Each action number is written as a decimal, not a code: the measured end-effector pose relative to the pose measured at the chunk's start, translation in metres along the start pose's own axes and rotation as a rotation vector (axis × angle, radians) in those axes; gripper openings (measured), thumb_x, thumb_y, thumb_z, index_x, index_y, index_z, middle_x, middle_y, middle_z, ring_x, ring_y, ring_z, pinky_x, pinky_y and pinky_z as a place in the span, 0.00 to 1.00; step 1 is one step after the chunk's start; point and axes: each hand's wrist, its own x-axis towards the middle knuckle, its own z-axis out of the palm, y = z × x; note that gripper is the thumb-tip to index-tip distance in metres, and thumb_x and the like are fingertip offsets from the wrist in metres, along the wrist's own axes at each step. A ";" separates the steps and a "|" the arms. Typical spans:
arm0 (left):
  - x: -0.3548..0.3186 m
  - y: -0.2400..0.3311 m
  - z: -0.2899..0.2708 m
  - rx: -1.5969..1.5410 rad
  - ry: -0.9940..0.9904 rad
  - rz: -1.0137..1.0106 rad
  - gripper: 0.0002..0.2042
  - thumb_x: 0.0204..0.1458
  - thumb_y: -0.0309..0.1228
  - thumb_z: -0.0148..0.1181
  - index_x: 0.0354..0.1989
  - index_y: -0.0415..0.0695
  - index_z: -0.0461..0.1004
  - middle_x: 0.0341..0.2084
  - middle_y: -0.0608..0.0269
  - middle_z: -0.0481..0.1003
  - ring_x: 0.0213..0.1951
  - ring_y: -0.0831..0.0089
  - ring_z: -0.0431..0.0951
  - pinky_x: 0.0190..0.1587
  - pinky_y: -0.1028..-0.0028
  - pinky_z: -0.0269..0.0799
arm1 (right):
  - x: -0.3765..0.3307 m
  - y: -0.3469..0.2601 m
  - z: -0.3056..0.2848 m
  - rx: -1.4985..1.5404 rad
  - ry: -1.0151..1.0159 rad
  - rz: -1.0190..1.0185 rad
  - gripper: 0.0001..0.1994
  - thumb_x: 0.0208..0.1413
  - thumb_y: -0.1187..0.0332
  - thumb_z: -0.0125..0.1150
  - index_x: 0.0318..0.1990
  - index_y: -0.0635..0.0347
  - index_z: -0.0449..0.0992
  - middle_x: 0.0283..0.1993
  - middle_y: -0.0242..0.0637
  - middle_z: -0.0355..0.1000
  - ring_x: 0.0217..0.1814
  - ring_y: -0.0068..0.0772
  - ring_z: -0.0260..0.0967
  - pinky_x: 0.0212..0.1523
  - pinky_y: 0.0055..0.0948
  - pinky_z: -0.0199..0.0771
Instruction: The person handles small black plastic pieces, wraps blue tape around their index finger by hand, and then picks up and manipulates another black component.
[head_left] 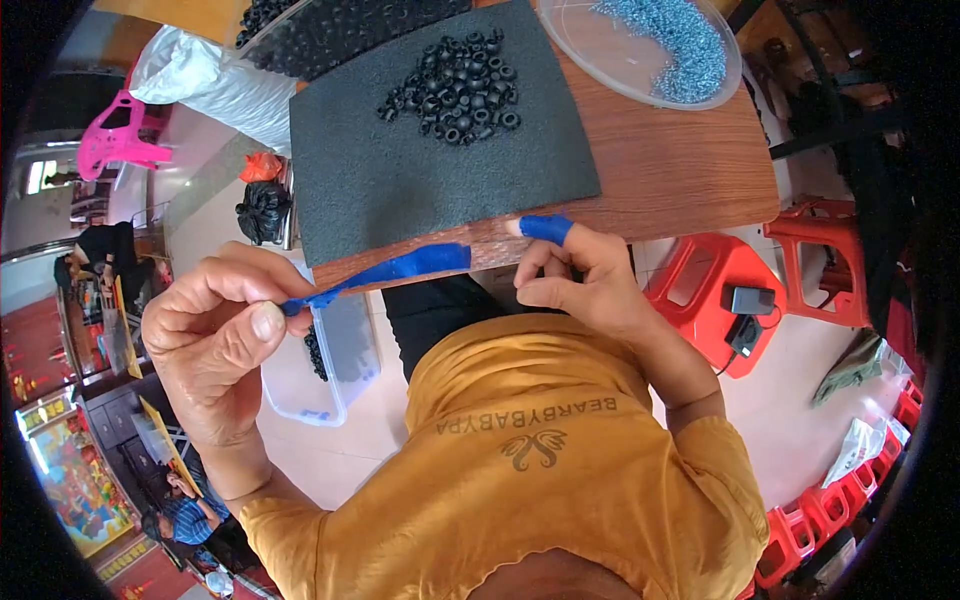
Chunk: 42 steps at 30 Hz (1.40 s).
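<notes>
My left hand (pixel 215 340) is pinched shut on one end of a blue strip of tape (pixel 415 262). The strip runs rightward along the near edge of the wooden table (pixel 680 165), twisted narrow by my fingers and wider farther along. My right hand (pixel 595 275) is at the same edge, to the right of the strip. Its index finger is stretched out with a blue wrapping (pixel 545 228) around it, and the thumb and other fingers are loosely bent with nothing visible between them. Beyond both hands, a dark grey mat (pixel 350 170) bears a pile of small black ring-like parts (pixel 460 95).
A round clear tray (pixel 620 60) of small shiny blue pieces stands at the far right. A clear box (pixel 350 40) of black parts lies behind the mat. Below the table are a plastic bin (pixel 345 360) and a red stool (pixel 715 300) bearing black adapters. Another person (pixel 190 515) sits at far left.
</notes>
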 end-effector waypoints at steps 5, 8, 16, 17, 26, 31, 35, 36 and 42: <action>0.001 0.000 -0.001 -0.058 -0.025 0.027 0.09 0.42 0.25 0.63 0.26 0.32 0.71 0.26 0.49 0.73 0.24 0.73 0.73 0.28 0.77 0.71 | 0.014 0.002 0.003 0.153 -0.049 0.026 0.27 0.41 0.75 0.66 0.53 0.60 0.67 0.31 0.28 0.72 0.25 0.12 0.60 0.28 0.15 0.61; 0.002 -0.001 -0.001 -0.147 -0.020 0.008 0.08 0.42 0.25 0.62 0.27 0.32 0.71 0.26 0.48 0.73 0.22 0.71 0.73 0.27 0.76 0.70 | 0.018 -0.006 0.004 0.308 -0.149 0.038 0.28 0.39 0.76 0.66 0.53 0.60 0.67 0.37 0.32 0.72 0.26 0.13 0.60 0.29 0.15 0.60; -0.001 -0.028 -0.007 -0.366 -0.006 -0.106 0.06 0.44 0.23 0.61 0.26 0.33 0.71 0.26 0.45 0.73 0.22 0.67 0.74 0.26 0.72 0.71 | 0.016 -0.004 0.003 0.571 -0.275 0.130 0.29 0.37 0.79 0.63 0.53 0.65 0.66 0.44 0.40 0.71 0.28 0.15 0.61 0.32 0.14 0.62; -0.002 -0.030 -0.006 -0.401 0.000 -0.129 0.06 0.44 0.23 0.60 0.26 0.33 0.71 0.26 0.45 0.73 0.22 0.66 0.74 0.26 0.72 0.72 | 0.016 -0.003 0.004 0.606 -0.258 0.110 0.29 0.37 0.78 0.63 0.53 0.65 0.66 0.44 0.42 0.71 0.28 0.16 0.62 0.33 0.14 0.63; -0.005 -0.059 -0.014 -0.583 0.081 -0.224 0.05 0.47 0.23 0.57 0.27 0.32 0.70 0.28 0.46 0.73 0.23 0.66 0.76 0.26 0.70 0.72 | 0.013 -0.010 0.013 0.726 -0.119 0.246 0.28 0.38 0.79 0.60 0.53 0.67 0.65 0.39 0.47 0.71 0.25 0.16 0.59 0.24 0.13 0.56; -0.008 -0.063 -0.013 -0.602 0.148 -0.235 0.06 0.48 0.24 0.56 0.29 0.31 0.71 0.26 0.48 0.74 0.22 0.66 0.76 0.24 0.69 0.71 | 0.014 0.001 0.012 0.680 -0.114 0.262 0.31 0.41 0.75 0.64 0.56 0.64 0.60 0.41 0.41 0.72 0.34 0.19 0.67 0.28 0.13 0.61; -0.006 -0.065 -0.010 -0.588 0.192 -0.231 0.09 0.48 0.25 0.57 0.32 0.30 0.71 0.23 0.50 0.74 0.21 0.65 0.75 0.23 0.70 0.70 | 0.014 -0.001 0.024 0.510 0.012 0.143 0.29 0.43 0.73 0.65 0.54 0.62 0.61 0.38 0.38 0.72 0.33 0.17 0.66 0.26 0.14 0.62; -0.006 -0.066 -0.010 -0.586 0.190 -0.227 0.09 0.48 0.25 0.57 0.32 0.30 0.71 0.23 0.50 0.74 0.20 0.65 0.75 0.23 0.70 0.70 | 0.014 -0.002 0.027 0.456 0.062 0.108 0.27 0.44 0.73 0.65 0.54 0.61 0.62 0.37 0.37 0.72 0.33 0.17 0.66 0.26 0.14 0.62; -0.011 -0.062 -0.006 -0.564 0.189 -0.237 0.09 0.48 0.25 0.57 0.32 0.30 0.71 0.24 0.50 0.75 0.21 0.66 0.75 0.24 0.71 0.71 | 0.016 0.002 0.035 0.287 0.169 0.099 0.22 0.48 0.76 0.61 0.52 0.63 0.63 0.34 0.35 0.71 0.29 0.16 0.64 0.25 0.15 0.63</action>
